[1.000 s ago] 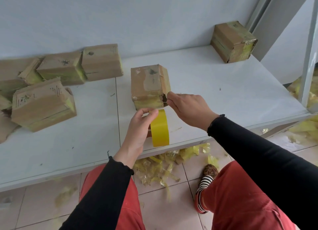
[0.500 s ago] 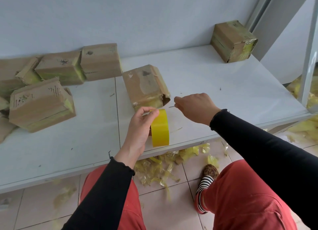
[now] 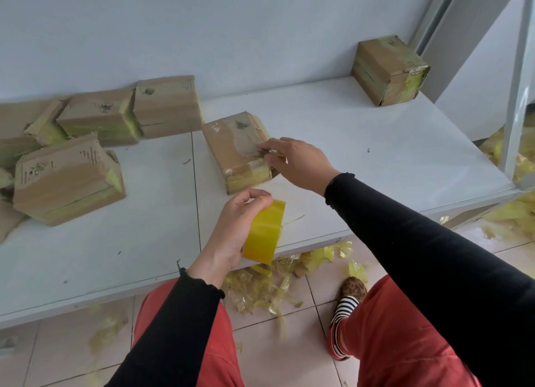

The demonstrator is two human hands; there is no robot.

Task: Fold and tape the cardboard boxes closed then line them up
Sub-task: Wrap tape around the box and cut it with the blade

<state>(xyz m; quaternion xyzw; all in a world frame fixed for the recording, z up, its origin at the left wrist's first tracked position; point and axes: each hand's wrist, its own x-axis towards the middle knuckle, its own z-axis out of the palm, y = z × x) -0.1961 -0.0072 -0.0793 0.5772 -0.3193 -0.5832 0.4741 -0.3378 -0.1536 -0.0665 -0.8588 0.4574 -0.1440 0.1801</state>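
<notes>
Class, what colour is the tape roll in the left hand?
Yellow: the tape roll, gripped by the left hand, shows best in the head view.

Printed marks on cardboard boxes (image 3: 69,181) illegible; no readable text.

The right hand (image 3: 298,162) hides the box's (image 3: 231,146) near right corner, and the leftmost flattened cardboard (image 3: 11,120) is cut off by the frame edge.

Left hand (image 3: 231,230) grips yellow tape roll (image 3: 265,232); right hand (image 3: 301,164) touches cardboard box (image 3: 234,146).
</notes>
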